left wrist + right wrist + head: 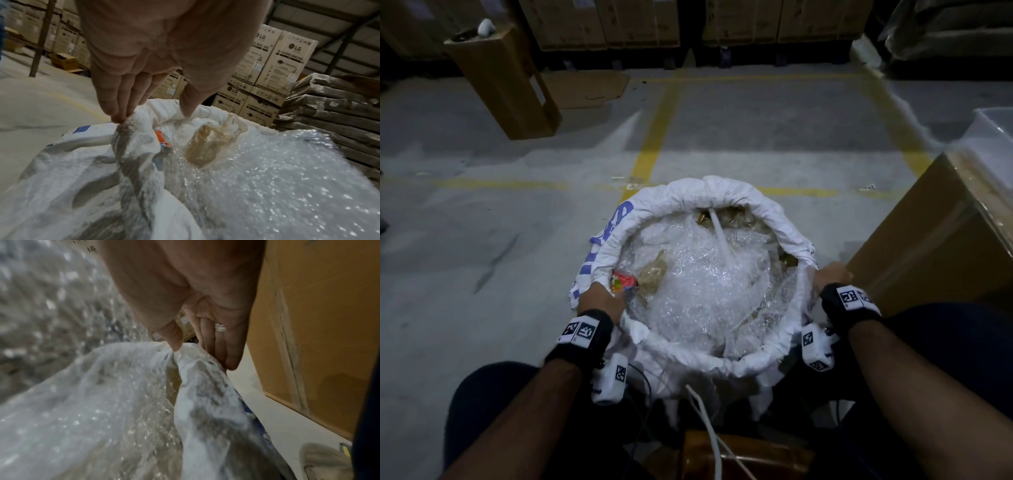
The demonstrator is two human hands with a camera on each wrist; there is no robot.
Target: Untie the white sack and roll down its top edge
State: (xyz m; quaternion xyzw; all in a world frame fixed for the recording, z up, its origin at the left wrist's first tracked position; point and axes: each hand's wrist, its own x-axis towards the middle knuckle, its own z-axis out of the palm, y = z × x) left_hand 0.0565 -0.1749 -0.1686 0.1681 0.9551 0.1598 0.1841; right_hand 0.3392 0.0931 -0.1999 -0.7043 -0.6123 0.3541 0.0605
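Note:
The white sack (722, 356) stands open on the floor between my knees, its top edge rolled into a thick rim most of the way round. Bubble wrap (698, 291) fills it, with a tan plastic bag (207, 144) and an orange wrapper (623, 284) near the left side. A white strip (720, 240) lies across the filling. My left hand (599, 298) (154, 113) straddles the left rim, fingers (119, 113) outside on a pulled-up fold, thumb inside. My right hand (832, 274) (201, 356) pinches the right rim between thumb and fingers.
A large cardboard box (935, 240) stands close on the right, beside my right hand. Another carton (506, 78) stands back left on the concrete floor with yellow lines (654, 137). Stacked washing-machine boxes (267, 65) and wrapped bundles (329, 105) lie beyond. A white cord (705, 421) hangs near my legs.

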